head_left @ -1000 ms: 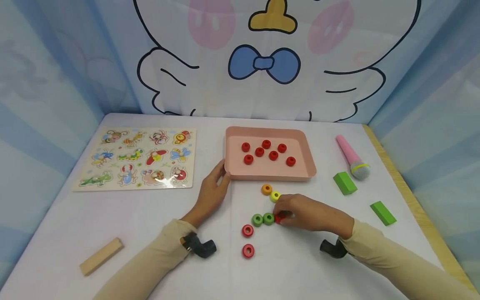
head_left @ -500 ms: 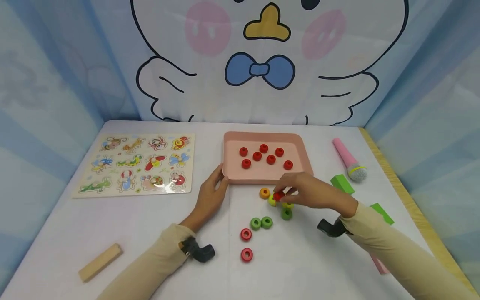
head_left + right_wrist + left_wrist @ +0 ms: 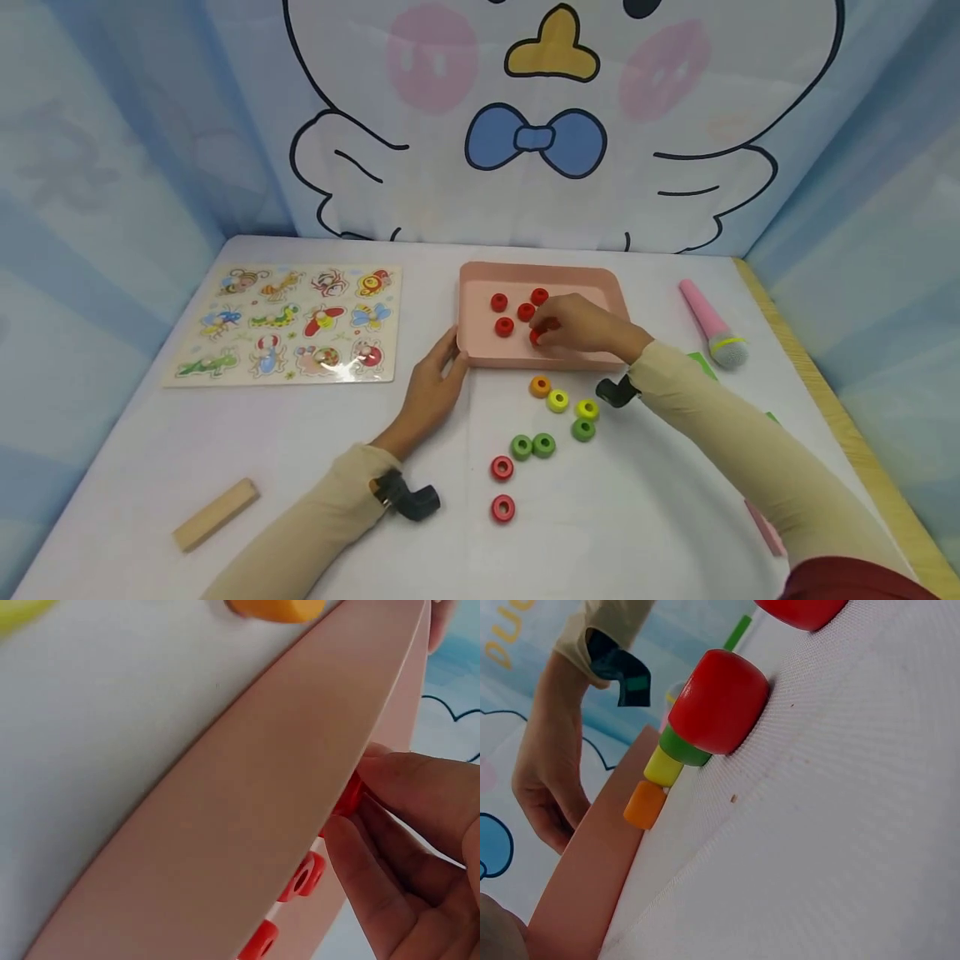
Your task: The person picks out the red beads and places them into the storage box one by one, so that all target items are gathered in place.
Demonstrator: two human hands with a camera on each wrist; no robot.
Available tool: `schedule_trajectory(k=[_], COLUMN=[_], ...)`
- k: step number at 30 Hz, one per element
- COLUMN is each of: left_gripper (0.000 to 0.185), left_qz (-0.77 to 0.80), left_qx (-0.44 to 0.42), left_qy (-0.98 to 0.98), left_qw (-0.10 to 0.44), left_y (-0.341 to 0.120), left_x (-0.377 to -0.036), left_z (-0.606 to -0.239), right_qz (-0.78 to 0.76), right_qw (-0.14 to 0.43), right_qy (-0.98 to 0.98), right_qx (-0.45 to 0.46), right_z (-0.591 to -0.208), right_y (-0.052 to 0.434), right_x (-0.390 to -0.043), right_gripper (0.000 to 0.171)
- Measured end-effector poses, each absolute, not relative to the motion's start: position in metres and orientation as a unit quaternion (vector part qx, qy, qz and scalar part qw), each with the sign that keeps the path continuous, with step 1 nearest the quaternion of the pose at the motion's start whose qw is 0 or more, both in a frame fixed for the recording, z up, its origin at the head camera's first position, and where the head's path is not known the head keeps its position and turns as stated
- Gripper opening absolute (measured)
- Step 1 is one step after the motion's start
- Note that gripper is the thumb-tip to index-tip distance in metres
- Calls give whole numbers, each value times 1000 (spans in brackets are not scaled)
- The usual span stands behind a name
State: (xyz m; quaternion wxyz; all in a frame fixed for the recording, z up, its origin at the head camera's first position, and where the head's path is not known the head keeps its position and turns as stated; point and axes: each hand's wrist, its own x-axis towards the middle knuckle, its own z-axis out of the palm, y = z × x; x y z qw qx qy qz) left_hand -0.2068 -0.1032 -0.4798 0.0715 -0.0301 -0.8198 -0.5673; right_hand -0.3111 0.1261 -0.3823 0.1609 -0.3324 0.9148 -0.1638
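My right hand (image 3: 588, 323) is over the pink tray (image 3: 480, 363), low inside its front wall. Thumb and fingers pinch a red bead (image 3: 349, 796), seen best in the right wrist view. Several other red beads (image 3: 504, 327) lie in the tray, some of them hidden by this hand. At the tray's front left corner, my left hand (image 3: 431, 392) rests with fairly straight fingers touching the wall. In front of the tray lie an orange bead (image 3: 540, 386), two yellow beads (image 3: 557, 401), several green beads (image 3: 543, 445) and two red beads (image 3: 502, 509).
An insect puzzle board (image 3: 288, 325) lies at the left, with a wooden block (image 3: 216, 514) nearer the front. At the right are a pink toy microphone (image 3: 711, 323) and a green block (image 3: 702, 364), partly behind the right sleeve. A pink piece (image 3: 765, 527) shows beside that arm.
My right hand has picked a red bead off the table beside the green beads and carried it up and away into the tray. The left hand has stayed at the tray's corner.
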Motion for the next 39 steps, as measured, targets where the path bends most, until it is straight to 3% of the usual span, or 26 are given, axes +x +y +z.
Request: schedule_trajectory(k=[13,25,35,39], left_gripper=[55,55,56,55], left_qz=[-569,-568,-563,-563], left_qx=[-42,-52,-47,-47], left_qy=[-818,-818,-822,-823], left_qw=[69,74,65,62], left_y=[-102,-103,-105,-105], left_x=[-202,-206,-210,-211], left_z=[-481,-482,-479,-478], right_qz=[-147,-153,-194,-194], right_qw=[182,150,141,172], right_qy=[926,928,894,868], right_qx=[-295,-306,-379,-423], right_z=[-397,-392,-362,-359], right_y=[123,131,126,115], right_x=[-318,-316,-273,-242], right_gripper=[30,37,34,35])
